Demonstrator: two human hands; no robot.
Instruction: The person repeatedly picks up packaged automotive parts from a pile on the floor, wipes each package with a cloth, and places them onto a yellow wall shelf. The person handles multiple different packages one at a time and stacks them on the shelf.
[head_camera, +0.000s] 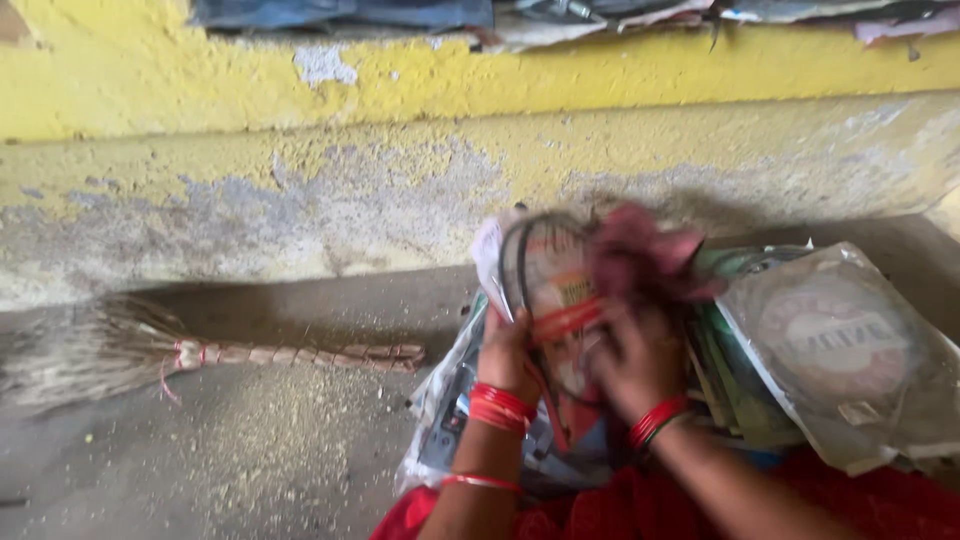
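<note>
My left hand (508, 352) grips the lower left side of a flat plastic packet (545, 275) that holds a coiled black cable and a printed card. The packet stands upright in front of me. My right hand (630, 358) presses a crumpled pink cloth (640, 255) against the packet's right side. Red bangles circle both wrists. The picture is blurred by motion, so finger positions are unclear.
More plastic-wrapped packets (840, 350) lie in a pile to the right and under my hands. A straw broom (150, 352) lies on the dusty concrete floor at left. A worn yellow wall (400, 150) stands close behind. Red fabric (880, 505) covers my lap.
</note>
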